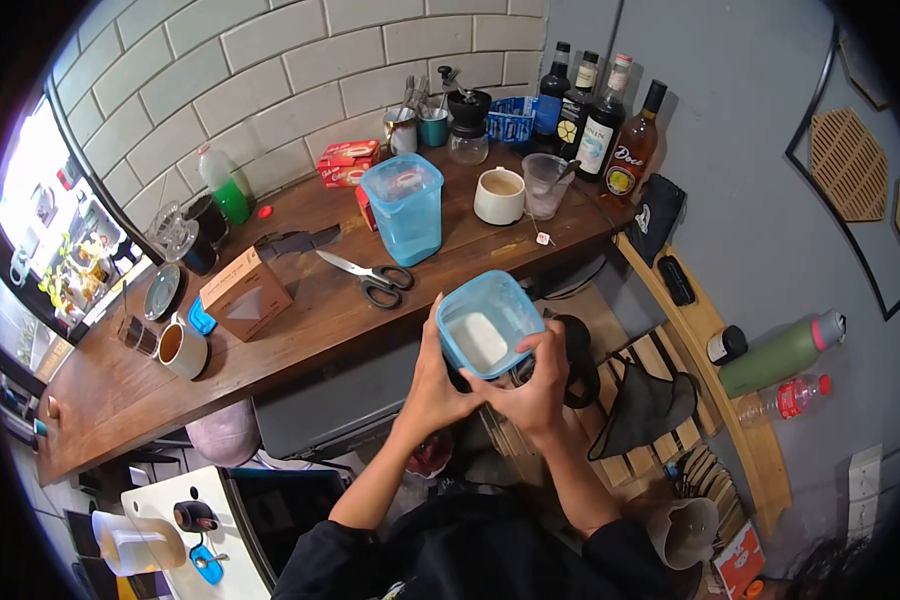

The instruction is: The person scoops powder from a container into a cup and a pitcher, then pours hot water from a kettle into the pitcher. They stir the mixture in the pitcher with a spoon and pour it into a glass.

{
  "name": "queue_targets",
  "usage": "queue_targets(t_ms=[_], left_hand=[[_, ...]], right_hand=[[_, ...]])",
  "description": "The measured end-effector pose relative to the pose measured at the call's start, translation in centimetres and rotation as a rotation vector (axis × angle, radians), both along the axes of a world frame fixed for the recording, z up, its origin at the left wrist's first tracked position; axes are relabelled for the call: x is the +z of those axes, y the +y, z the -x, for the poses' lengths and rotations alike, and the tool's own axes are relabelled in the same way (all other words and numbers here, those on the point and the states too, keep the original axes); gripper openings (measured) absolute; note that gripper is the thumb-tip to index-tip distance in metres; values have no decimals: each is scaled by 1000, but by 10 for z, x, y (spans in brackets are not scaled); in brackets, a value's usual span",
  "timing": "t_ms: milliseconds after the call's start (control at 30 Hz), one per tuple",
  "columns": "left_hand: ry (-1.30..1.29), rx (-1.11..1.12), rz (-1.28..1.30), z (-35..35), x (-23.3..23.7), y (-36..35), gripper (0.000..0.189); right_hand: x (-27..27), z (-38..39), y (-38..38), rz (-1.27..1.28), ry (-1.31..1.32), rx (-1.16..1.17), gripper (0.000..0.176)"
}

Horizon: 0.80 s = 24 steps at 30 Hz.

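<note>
Between both palms I hold a blue translucent plastic container (523,300), its open top facing me and white contents at the bottom. My left hand (436,375) wraps its left side. My right hand (532,388) grips the right and near side, thumb by the rim. The container is in front of the counter's edge. A taller blue container (408,215) stands on the wooden counter (300,350) beyond it. Black-handled scissors (375,278) lie near the counter's front edge, close to that taller container.
A mug (499,196) and a plastic cup (545,185) with a spoon stand at the back right, before several bottles (600,120). To the left are a cardboard box (248,296) and another mug (183,351). A shelf (705,340) on the right holds a green flask (780,355).
</note>
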State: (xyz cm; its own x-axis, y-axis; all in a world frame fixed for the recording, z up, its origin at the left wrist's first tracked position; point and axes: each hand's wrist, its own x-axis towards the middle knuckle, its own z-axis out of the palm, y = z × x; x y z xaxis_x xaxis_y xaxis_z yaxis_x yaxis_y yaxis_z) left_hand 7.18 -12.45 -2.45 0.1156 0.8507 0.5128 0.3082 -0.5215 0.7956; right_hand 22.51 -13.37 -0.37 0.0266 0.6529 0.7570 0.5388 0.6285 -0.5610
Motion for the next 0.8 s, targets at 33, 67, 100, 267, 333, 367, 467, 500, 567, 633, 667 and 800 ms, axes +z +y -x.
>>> queue_targets(t_ms=[33,67,100,267,333,367,467,500,567,633,667,800], left_hand=[[-86,93,-41,-6,-5,-1,111],[-88,98,-41,-4,-9,-2,111],[-167,96,-2,-1,-16,-3,104],[-324,1,141,36,-35,-27,92],[-305,-2,163,48,-43,-39,96],[-314,-31,190,52,-49,-45,95],[-347,-34,257,57,-56,-64,95],[-301,-56,281,60,-62,-69,94],[-260,-59,330,61,-65,-81,93],[-266,-63,376,61,-66,-92,94],[-281,-64,402,63,-71,-98,94],[-298,1,428,71,-81,-116,93]], right_hand=[[-2,6,-5,83,-34,11,66],[-2,9,-9,164,-67,18,65],[-1,8,-12,212,-114,70,61],[14,-37,35,340,206,407,63],[18,-59,82,330,348,221,52],[12,-71,111,332,426,176,53],[-16,-98,193,368,278,-77,73],[-26,-103,216,369,253,-102,79],[-40,-106,253,387,253,-109,91],[-45,-107,277,440,338,-69,102],[-48,-105,287,353,370,-9,99],[-40,-96,300,343,374,68,83]])
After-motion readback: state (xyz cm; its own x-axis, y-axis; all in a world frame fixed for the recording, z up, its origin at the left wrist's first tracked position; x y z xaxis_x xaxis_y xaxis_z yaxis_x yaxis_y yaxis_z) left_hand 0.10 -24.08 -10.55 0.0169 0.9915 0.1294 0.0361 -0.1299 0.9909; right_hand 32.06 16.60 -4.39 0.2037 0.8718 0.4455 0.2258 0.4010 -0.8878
